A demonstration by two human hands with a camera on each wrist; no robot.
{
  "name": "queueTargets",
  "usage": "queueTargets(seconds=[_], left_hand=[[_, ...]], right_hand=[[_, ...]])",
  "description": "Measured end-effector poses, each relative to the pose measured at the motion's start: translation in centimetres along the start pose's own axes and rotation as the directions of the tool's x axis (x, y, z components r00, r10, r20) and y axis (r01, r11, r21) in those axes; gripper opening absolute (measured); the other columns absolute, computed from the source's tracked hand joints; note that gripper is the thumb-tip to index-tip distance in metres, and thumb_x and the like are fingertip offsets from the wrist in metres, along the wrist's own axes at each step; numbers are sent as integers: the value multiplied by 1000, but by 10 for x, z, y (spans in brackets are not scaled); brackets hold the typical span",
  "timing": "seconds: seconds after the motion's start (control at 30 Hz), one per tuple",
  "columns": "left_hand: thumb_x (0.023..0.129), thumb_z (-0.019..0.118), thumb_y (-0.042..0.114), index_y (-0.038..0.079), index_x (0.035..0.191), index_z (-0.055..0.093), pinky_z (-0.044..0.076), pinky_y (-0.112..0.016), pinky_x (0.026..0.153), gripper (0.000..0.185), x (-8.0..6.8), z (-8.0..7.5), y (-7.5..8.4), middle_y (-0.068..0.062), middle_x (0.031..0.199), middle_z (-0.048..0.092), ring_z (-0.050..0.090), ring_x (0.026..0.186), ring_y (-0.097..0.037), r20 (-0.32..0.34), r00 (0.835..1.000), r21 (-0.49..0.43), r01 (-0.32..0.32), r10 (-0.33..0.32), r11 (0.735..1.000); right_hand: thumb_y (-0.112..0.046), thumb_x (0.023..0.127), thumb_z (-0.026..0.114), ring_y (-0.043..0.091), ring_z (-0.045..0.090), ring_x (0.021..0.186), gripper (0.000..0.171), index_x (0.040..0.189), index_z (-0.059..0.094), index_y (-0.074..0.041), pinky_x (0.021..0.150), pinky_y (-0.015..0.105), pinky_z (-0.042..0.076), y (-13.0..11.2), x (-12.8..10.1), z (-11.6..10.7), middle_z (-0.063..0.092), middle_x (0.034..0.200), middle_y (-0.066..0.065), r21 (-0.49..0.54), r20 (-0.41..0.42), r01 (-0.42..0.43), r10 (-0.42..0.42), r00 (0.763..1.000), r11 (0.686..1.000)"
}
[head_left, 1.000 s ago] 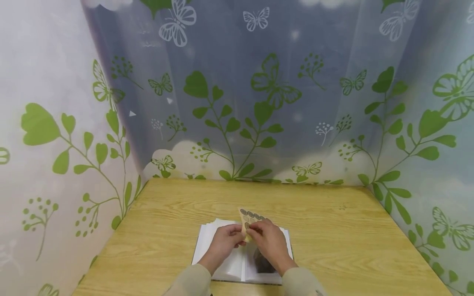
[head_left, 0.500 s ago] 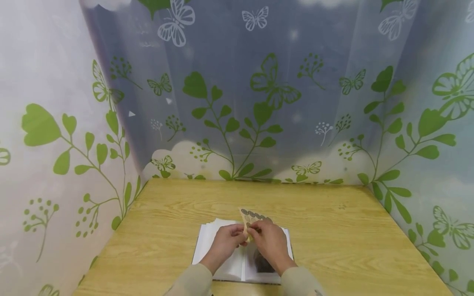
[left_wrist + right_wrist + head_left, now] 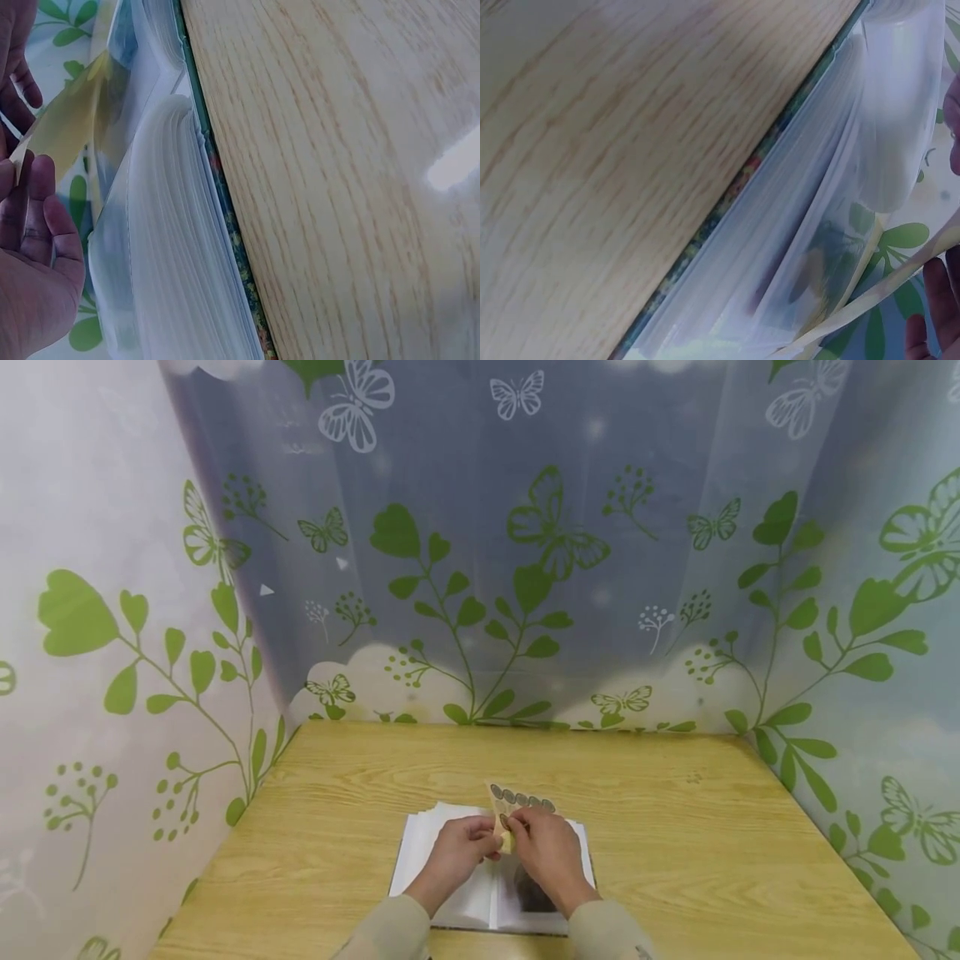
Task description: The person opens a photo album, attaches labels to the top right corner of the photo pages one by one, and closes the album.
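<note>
A yellowish sticker sheet, printed with dark round stickers, is held up over an open album. My left hand pinches the sheet's lower left edge between thumb and fingers. From the other side my right hand grips it beside a round sticker, hiding much of its right part. In the left wrist view the plain underside of the sheet shows, with left fingers at its edge. The sheet appears as a curved strip in the right wrist view, near the right hand.
Thick clear sleeve pages fan out from the album's green, patterned cover. A dark picture shows on its right page. The album lies on a wood-grain table, with a leaf-and-butterfly printed backdrop behind.
The sheet has tilted slightly, showing more of its top row of stickers and more of its lower edge. Both hands stay almost in place over the album.
</note>
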State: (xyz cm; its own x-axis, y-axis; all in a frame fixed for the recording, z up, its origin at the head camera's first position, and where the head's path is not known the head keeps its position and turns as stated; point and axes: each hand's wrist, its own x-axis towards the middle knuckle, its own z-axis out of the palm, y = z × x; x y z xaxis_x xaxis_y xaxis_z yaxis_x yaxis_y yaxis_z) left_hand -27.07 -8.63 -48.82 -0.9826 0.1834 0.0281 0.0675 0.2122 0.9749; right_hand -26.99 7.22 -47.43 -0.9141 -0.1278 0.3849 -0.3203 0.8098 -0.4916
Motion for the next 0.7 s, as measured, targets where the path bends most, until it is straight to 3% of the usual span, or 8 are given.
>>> queueTargets(seconds=[0.27,0.53,0.7], left_hand=[[91,68,7,0,110,72,50,-28,63,21,1,0,3,-11,92,75,69,71,-18,3,1000,27,-5,5,1000],[90,68,4,-2,113,70,51,-29,64,24,1,1,3,-11,92,74,70,71,-18,3,1000,42,13,-13,999],[89,67,3,-3,112,70,50,-27,63,24,0,2,2,-10,91,74,70,71,-18,-1,1000,32,16,-16,999]], right_hand=[[-33,92,71,9,64,74,15,93,76,-19,63,32,51,0,1,-3,70,84,-8,83,54,-17,12,998,996],[-24,93,70,7,52,62,11,89,76,-15,54,27,42,1,1,-1,67,77,-7,72,49,-6,2,999,997],[-21,93,69,7,53,62,11,89,76,-14,53,28,43,1,0,-1,67,77,-6,78,47,-29,25,999,996]])
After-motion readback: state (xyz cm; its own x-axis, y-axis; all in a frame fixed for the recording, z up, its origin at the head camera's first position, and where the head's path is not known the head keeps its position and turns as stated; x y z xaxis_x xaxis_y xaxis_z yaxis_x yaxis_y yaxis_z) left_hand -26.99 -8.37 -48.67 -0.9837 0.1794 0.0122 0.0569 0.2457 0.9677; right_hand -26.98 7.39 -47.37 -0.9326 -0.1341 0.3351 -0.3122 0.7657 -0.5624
